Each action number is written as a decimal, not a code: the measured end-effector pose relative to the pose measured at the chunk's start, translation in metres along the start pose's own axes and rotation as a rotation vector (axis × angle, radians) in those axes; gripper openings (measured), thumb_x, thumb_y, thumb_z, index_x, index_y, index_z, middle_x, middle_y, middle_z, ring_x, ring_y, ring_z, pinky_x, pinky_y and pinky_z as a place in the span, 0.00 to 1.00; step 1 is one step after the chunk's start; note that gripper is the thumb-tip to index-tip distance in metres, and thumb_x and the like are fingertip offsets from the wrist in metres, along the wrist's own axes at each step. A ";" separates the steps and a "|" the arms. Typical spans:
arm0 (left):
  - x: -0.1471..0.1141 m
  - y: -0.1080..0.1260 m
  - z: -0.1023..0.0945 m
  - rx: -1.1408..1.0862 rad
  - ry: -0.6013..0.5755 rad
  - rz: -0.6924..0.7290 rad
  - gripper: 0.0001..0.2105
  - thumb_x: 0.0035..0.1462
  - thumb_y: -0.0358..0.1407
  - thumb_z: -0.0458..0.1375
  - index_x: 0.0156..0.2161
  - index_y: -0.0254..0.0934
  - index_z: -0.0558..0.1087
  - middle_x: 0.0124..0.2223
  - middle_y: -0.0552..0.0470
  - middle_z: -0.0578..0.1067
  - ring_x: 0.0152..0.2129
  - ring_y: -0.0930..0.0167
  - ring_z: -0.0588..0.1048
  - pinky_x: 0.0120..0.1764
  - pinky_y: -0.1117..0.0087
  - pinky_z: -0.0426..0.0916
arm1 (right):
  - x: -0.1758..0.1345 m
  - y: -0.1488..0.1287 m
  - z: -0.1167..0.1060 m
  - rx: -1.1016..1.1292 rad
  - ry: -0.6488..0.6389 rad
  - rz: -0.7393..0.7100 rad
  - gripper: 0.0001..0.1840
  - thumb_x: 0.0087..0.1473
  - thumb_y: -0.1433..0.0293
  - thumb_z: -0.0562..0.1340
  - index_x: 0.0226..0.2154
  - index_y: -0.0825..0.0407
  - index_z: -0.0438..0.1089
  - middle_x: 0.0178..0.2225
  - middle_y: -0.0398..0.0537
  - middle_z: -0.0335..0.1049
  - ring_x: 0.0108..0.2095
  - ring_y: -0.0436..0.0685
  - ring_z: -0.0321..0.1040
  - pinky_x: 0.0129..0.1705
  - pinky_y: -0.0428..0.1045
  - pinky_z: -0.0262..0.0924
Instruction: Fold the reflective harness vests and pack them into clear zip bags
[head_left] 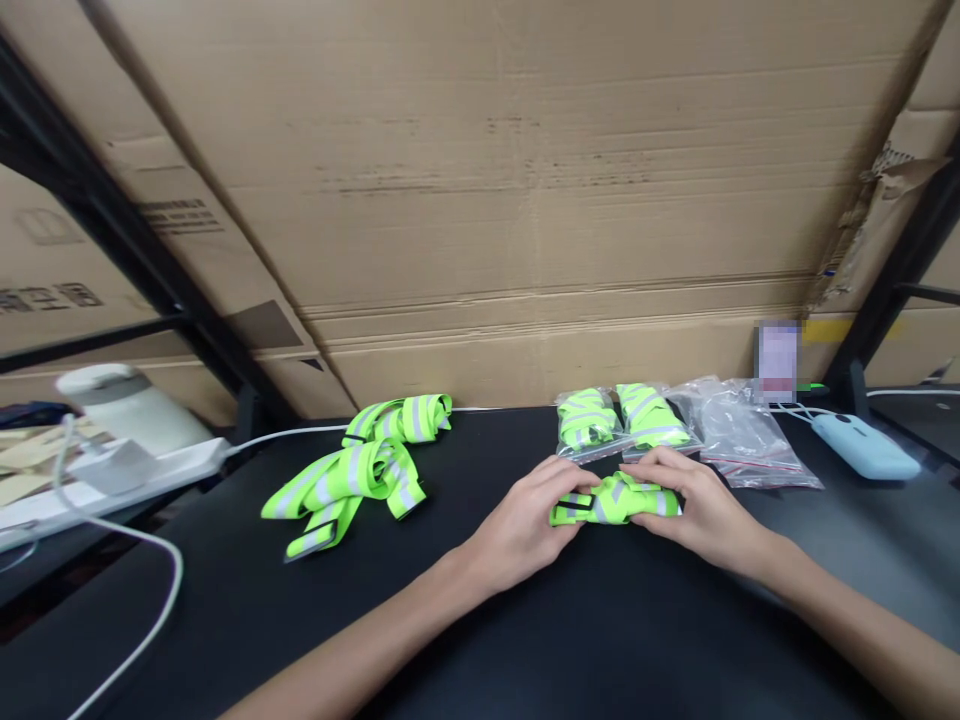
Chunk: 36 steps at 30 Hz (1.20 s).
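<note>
A folded bundle of neon-yellow reflective strap (616, 500) with grey stripes lies on the black table between my hands. My left hand (531, 515) grips its left end, near a black buckle, with thumb and fingers. At the other end, my right hand (694, 510) pinches the bundle from above and below. Just behind stand two clear zip bags, one with a rolled strap (587, 420) and the other with a second folded strap (651, 415). Loose reflective straps (352, 480) lie in a heap to the left, apart from my hands.
Clear zip bags (750, 430) are stacked at the back right, beside a light-blue device (864, 447) with a cord. A white power strip (112, 490), a cable (178, 570) and a white bottle (135, 405) sit at left. Cardboard (525, 200) walls the back.
</note>
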<state>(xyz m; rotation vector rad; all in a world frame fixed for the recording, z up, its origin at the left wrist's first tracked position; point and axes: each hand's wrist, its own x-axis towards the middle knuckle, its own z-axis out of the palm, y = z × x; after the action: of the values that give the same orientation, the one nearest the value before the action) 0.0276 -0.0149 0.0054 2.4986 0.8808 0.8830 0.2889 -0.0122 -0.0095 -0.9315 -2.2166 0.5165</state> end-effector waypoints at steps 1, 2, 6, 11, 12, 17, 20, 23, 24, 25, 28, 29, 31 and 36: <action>0.000 -0.001 0.002 -0.003 0.014 0.000 0.15 0.57 0.23 0.57 0.48 0.40 0.70 0.43 0.50 0.75 0.41 0.66 0.73 0.45 0.63 0.71 | -0.001 0.000 0.000 -0.055 -0.009 -0.035 0.26 0.57 0.74 0.63 0.58 0.46 0.68 0.51 0.52 0.69 0.50 0.60 0.70 0.51 0.59 0.69; -0.001 -0.002 0.003 -0.008 0.030 0.000 0.14 0.57 0.23 0.57 0.47 0.40 0.70 0.42 0.51 0.76 0.41 0.67 0.74 0.45 0.64 0.71 | -0.002 -0.001 0.001 -0.116 -0.013 -0.071 0.27 0.59 0.75 0.61 0.60 0.47 0.66 0.54 0.54 0.67 0.53 0.61 0.69 0.53 0.59 0.69; -0.001 -0.002 0.011 -0.031 0.108 -0.034 0.15 0.58 0.24 0.57 0.49 0.41 0.68 0.43 0.51 0.76 0.41 0.68 0.76 0.45 0.66 0.73 | -0.005 -0.009 0.006 -0.418 -0.032 -0.203 0.31 0.61 0.80 0.54 0.65 0.47 0.60 0.59 0.55 0.66 0.55 0.64 0.66 0.52 0.61 0.70; -0.002 -0.001 0.018 -0.020 0.173 -0.067 0.24 0.54 0.22 0.57 0.55 0.43 0.64 0.47 0.50 0.73 0.42 0.67 0.77 0.46 0.65 0.75 | -0.005 -0.026 0.019 -0.740 -0.039 -0.255 0.38 0.59 0.84 0.51 0.69 0.48 0.51 0.53 0.57 0.72 0.46 0.64 0.70 0.44 0.59 0.73; -0.002 0.001 0.019 -0.014 0.173 -0.066 0.25 0.54 0.21 0.56 0.56 0.43 0.64 0.48 0.49 0.72 0.42 0.68 0.77 0.45 0.65 0.75 | -0.004 -0.029 0.023 -0.775 -0.031 -0.246 0.37 0.58 0.84 0.51 0.68 0.49 0.53 0.52 0.58 0.73 0.45 0.64 0.70 0.43 0.59 0.73; -0.002 0.007 0.021 0.021 0.181 -0.042 0.28 0.56 0.20 0.54 0.59 0.45 0.62 0.57 0.46 0.66 0.44 0.68 0.76 0.45 0.65 0.75 | -0.004 -0.036 0.034 -0.888 -0.008 -0.222 0.25 0.60 0.81 0.55 0.59 0.54 0.64 0.45 0.59 0.74 0.42 0.66 0.71 0.38 0.58 0.73; -0.003 0.007 0.024 0.012 0.184 -0.048 0.28 0.55 0.20 0.56 0.58 0.45 0.62 0.55 0.46 0.67 0.43 0.67 0.75 0.45 0.65 0.75 | -0.004 -0.033 0.032 -0.888 -0.006 -0.239 0.25 0.60 0.81 0.56 0.58 0.51 0.64 0.45 0.57 0.74 0.43 0.64 0.70 0.38 0.56 0.73; -0.001 0.006 0.024 0.048 0.218 -0.018 0.27 0.54 0.20 0.56 0.57 0.44 0.63 0.54 0.45 0.68 0.49 0.64 0.73 0.51 0.61 0.73 | -0.003 -0.026 0.026 -0.832 -0.026 -0.212 0.31 0.57 0.83 0.56 0.61 0.47 0.62 0.46 0.54 0.73 0.42 0.62 0.69 0.31 0.51 0.71; 0.000 0.006 0.022 0.073 0.232 0.001 0.27 0.55 0.21 0.57 0.57 0.44 0.63 0.54 0.45 0.68 0.52 0.62 0.72 0.53 0.59 0.72 | -0.003 -0.023 0.023 -0.801 -0.029 -0.193 0.32 0.56 0.83 0.56 0.61 0.46 0.62 0.46 0.54 0.72 0.41 0.62 0.69 0.28 0.49 0.69; 0.002 0.006 0.021 0.105 0.250 0.020 0.26 0.55 0.22 0.57 0.57 0.44 0.63 0.54 0.45 0.68 0.54 0.61 0.70 0.54 0.57 0.70 | -0.003 -0.020 0.021 -0.763 -0.024 -0.170 0.33 0.57 0.82 0.56 0.62 0.44 0.61 0.46 0.53 0.72 0.42 0.62 0.68 0.25 0.47 0.68; 0.011 0.006 0.015 0.217 0.318 0.056 0.27 0.56 0.28 0.62 0.59 0.44 0.62 0.56 0.43 0.68 0.56 0.58 0.68 0.57 0.54 0.67 | -0.003 -0.012 0.012 -0.583 0.026 -0.104 0.32 0.59 0.80 0.54 0.63 0.41 0.61 0.47 0.52 0.72 0.45 0.62 0.68 0.28 0.48 0.69; 0.013 0.005 0.014 0.235 0.346 0.059 0.29 0.56 0.32 0.65 0.60 0.44 0.61 0.57 0.43 0.68 0.56 0.57 0.68 0.58 0.53 0.66 | -0.003 -0.008 0.009 -0.495 0.050 -0.087 0.32 0.59 0.79 0.53 0.63 0.41 0.61 0.48 0.51 0.72 0.47 0.62 0.68 0.32 0.50 0.71; 0.018 0.003 0.012 0.219 0.411 0.043 0.35 0.54 0.39 0.68 0.62 0.43 0.57 0.59 0.41 0.66 0.58 0.55 0.66 0.58 0.52 0.65 | -0.002 -0.001 0.002 -0.278 0.120 -0.039 0.32 0.58 0.78 0.55 0.62 0.41 0.63 0.51 0.50 0.72 0.50 0.62 0.68 0.42 0.55 0.73; 0.022 -0.003 0.018 0.138 0.568 -0.105 0.19 0.63 0.38 0.58 0.56 0.40 0.62 0.55 0.43 0.68 0.53 0.61 0.68 0.55 0.57 0.67 | 0.010 0.017 -0.026 0.344 0.418 0.194 0.32 0.55 0.67 0.65 0.62 0.50 0.63 0.53 0.57 0.73 0.46 0.63 0.74 0.43 0.57 0.74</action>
<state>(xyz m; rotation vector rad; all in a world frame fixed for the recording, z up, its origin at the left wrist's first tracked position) 0.0517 -0.0002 0.0007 2.3081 1.2667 1.5807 0.3100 0.0084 0.0031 -0.9700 -1.6128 0.6953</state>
